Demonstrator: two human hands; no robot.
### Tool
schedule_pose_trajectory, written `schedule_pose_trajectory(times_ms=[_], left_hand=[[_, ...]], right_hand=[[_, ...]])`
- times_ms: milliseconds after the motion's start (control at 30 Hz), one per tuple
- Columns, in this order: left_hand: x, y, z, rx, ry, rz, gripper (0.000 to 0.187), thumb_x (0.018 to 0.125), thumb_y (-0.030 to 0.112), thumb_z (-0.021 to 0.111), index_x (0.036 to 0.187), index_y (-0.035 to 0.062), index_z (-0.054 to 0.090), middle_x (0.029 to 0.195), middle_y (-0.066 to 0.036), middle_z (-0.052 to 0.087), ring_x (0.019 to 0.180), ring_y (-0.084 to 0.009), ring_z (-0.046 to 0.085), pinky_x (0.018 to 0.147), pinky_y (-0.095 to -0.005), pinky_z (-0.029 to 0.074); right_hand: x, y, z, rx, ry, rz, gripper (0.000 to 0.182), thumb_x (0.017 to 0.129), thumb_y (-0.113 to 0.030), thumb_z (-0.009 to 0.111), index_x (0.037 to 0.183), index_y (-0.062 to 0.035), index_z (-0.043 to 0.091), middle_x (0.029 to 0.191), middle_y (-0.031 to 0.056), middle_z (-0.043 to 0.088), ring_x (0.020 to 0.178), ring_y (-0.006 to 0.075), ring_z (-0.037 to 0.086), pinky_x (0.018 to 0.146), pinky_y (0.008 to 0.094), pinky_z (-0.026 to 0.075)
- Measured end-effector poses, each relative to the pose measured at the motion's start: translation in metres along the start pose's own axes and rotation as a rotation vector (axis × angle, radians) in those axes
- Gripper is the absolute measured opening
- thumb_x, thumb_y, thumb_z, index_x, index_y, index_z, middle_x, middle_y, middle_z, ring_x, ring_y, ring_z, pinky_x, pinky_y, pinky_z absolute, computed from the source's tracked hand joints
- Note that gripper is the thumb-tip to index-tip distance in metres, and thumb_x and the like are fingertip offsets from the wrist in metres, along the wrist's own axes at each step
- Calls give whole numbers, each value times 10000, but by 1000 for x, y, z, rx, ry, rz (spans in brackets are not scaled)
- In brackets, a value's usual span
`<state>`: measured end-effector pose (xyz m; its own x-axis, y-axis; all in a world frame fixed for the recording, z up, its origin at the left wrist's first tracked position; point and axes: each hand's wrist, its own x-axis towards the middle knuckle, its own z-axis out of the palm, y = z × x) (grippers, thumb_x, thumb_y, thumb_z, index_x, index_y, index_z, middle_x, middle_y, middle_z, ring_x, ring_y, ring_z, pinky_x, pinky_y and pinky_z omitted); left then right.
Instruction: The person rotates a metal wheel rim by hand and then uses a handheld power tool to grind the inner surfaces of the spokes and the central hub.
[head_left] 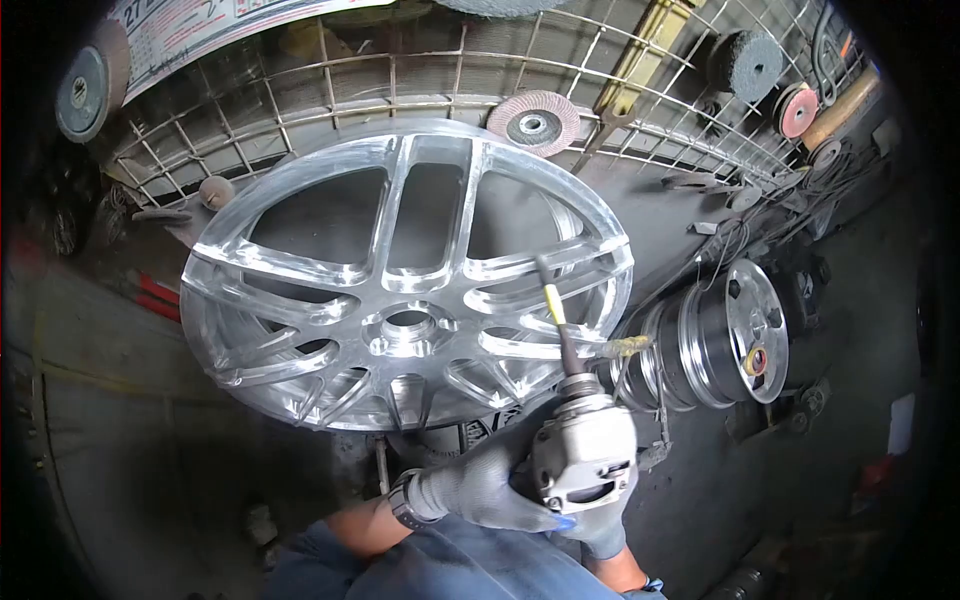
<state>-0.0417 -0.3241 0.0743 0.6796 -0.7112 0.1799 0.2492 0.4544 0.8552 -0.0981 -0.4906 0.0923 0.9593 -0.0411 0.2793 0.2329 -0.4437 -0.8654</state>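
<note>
A large bare-metal wheel rim with paired spokes lies face up in front of me. Both hands wear grey gloves. My left hand is closed around the left side of a silver power grinder. On the tool's right and underside is my right hand, mostly hidden behind the body. The tool's dark shaft points away from me, and its thin tip with a yellow band is over the rim's right spokes. Whether the tip touches the metal I cannot tell.
Behind the rim stands a wire grid with a flap disc and a grey abrasive wheel on it. A second wheel stands at the right. Cables run along the right wall. A printed sheet hangs upper left.
</note>
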Motion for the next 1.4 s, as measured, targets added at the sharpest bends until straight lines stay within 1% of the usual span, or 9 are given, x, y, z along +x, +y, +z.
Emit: schedule_pose_trajectory(times_ms=[200,333,433,600,700,767,833,933,1400], left_hand=[[-11,-10,0,-374,83,-262,1144,717,283,871,1524,-56,135,1476,-194,387,1399,-290,363,1169,-413,284],[14,0,7,-456,37,-331,1142,707,296,878,1519,-57,156,1477,-193,389,1395,-287,369,1168,-416,287],[27,-1,3,98,-88,128,1137,709,283,876,1523,-47,154,1475,-190,392,1389,-277,376,1160,-414,299],[23,-3,-4,241,-163,126,1137,711,281,875,1531,-28,150,1465,-180,411,1365,-270,414,1149,-408,321],[3,-2,-2,-220,-28,-69,1141,709,289,876,1530,-30,150,1464,-179,416,1362,-276,423,1148,-406,326],[-9,-6,-12,181,-17,115,1144,711,292,875,1531,-28,145,1477,-176,398,1385,-276,391,1168,-402,295],[-20,-8,-15,132,16,49,1141,712,295,876,1532,-25,149,1490,-173,377,1403,-275,363,1183,-401,271],[-29,-14,-19,-713,181,-478,1156,690,271,894,1535,-10,157,1499,-151,367,1399,-258,361,1181,-394,280],[-45,-21,-21,-364,208,-407,1089,703,232,884,1517,-33,212,1441,-155,448,1369,-249,406,1165,-388,294]], right_hand=[[9,0,4,-178,-102,-216,881,632,-282,894,1334,30,464,1196,194,625,1055,310,653,924,402,506],[-2,8,-8,7,21,39,956,605,-309,895,1353,37,410,1175,176,629,1063,272,636,937,384,488],[-9,13,-16,-79,81,57,940,593,-319,893,1328,44,432,1177,179,625,1054,283,636,954,401,473],[-14,25,-8,-11,34,102,949,594,-307,902,1337,39,423,1179,178,630,1063,286,637,958,410,476],[-5,6,4,-17,7,28,937,607,-289,907,1339,34,422,1181,174,634,1056,284,643,942,405,488],[-6,7,11,-63,-70,-9,935,620,-283,904,1348,40,414,1183,181,630,1052,289,645,931,398,496],[-5,7,17,-105,-114,-43,944,625,-298,896,1353,47,404,1198,189,616,1058,299,641,927,403,496],[2,7,27,-127,-134,-90,838,642,-307,880,1312,16,494,1205,193,608,1058,328,639,920,412,498],[7,14,34,-52,-166,-43,928,606,-337,916,1334,10,457,1195,196,625,1043,337,663,892,417,529]])
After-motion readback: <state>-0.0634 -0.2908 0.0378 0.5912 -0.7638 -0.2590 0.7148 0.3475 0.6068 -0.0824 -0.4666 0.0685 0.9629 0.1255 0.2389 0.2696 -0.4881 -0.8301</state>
